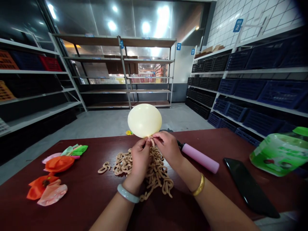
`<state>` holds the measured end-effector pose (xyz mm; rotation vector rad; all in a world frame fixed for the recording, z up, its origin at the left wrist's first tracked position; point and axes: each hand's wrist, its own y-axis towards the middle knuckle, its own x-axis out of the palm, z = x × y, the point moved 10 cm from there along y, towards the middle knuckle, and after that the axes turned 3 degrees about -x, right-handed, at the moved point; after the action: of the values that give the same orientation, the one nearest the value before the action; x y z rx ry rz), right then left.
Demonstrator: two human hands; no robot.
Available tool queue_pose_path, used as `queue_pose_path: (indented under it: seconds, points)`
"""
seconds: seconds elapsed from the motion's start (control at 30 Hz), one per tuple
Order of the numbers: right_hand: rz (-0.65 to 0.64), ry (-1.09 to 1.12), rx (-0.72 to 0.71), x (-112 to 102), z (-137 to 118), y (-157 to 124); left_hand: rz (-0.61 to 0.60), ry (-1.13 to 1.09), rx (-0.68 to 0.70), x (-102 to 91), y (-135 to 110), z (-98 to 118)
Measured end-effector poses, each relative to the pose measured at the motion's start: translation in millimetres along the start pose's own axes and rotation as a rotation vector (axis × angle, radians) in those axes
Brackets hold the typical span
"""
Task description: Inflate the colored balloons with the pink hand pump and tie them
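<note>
A pale yellow inflated balloon (144,120) stands up over the far part of the table, its neck pinched low between my two hands. My left hand (141,155) grips the neck between thumb and fingers. From the other side, my right hand (167,146) pinches at the same neck, where a short tan end shows between the fingertips. Under and around the hands lies a heap of tan rubber bands or cord loops (157,173), partly hidden by my left hand. Just right of my right hand is a pink cylindrical balloon pump (201,158) with a dark end.
Deflated orange balloons (59,164), with green and pink ones, lie on the left of the dark red table (91,199). At right are a black phone (250,186) and a green-labelled jug (280,154). Shelves with crates (284,91) stand around the room.
</note>
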<state>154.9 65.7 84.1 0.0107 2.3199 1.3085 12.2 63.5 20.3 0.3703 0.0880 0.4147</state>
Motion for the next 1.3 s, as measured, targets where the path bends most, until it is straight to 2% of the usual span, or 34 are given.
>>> queue_pose_path:
  seconds: [0.1,0.3,0.4,0.53,0.73,0.83,0.9,1.07,1.3]
  points:
    - [0.004,-0.014,0.032,0,1,1,-0.02,-0.052,-0.016,2.7,-1,-3]
    - [0.129,0.087,0.174,0,12,-3,-0.074,-0.479,-0.196,20.7,-7,-20]
    - [0.132,0.14,0.213,5,18,-6,-0.071,-0.56,-0.253,24.8,-9,-26]
    - [0.074,0.002,0.163,6,11,-7,-0.05,-0.449,-0.213,19.0,-6,-25]
    - [-0.07,-0.235,0.037,2,-8,-4,-0.028,-0.063,-0.057,4.8,-1,-9]
    - [-0.114,-0.312,0.028,1,-8,-2,-0.029,0.065,0.028,3.1,-1,0]
    - [-0.096,-0.352,0.057,-1,-4,-1,-0.056,0.108,0.056,6.9,-1,4]
    - [-0.004,-0.394,0.1,-8,-1,-3,-0.12,0.049,0.022,16.3,-4,5]
    - [-0.118,-0.206,-0.08,5,-22,-6,-0.096,-0.118,-0.035,6.8,2,4]
